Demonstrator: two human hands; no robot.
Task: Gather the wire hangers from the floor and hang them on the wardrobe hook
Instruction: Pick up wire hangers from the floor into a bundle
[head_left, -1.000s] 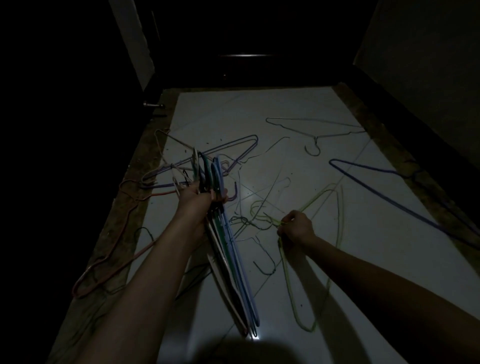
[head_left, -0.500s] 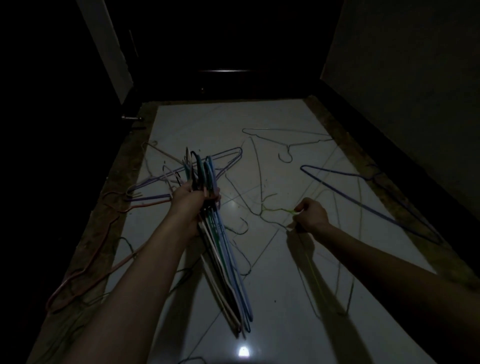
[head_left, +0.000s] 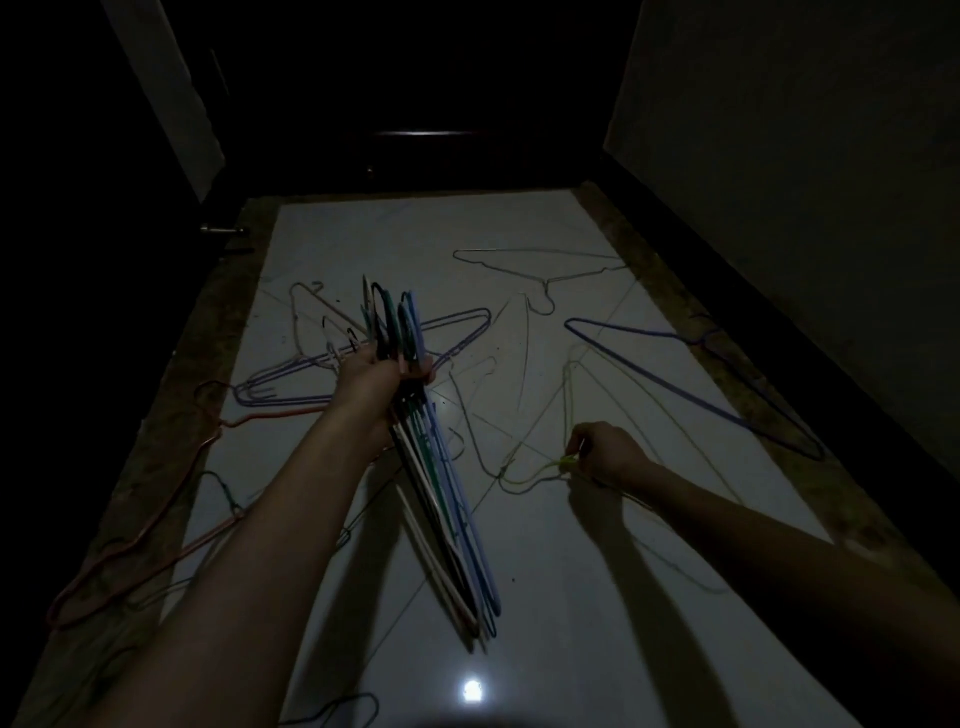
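- Pale glossy tiled floor (head_left: 519, 597) takes up most of the view, really dim, wire hangers scattered all over it.
- Bundle of collected wire hangers in white, green, blue and black (head_left: 441, 493) is up off the floor, long axis running from the hooks at the far end down toward the person.
- Blue wire hanger (head_left: 691, 384) lies far right, loose; a pale grey one (head_left: 540, 270) sits further back, a purple one (head_left: 374, 358) behind the bundle.
- Left hand (head_left: 374, 384) is the grip wrapped round the bundle's necks.
- Right hand (head_left: 605, 454) pinches a thin yellow-green wire hanger (head_left: 540, 475) at its neck; the hook points left toward the bundle, so I'd guess it slides straight across.
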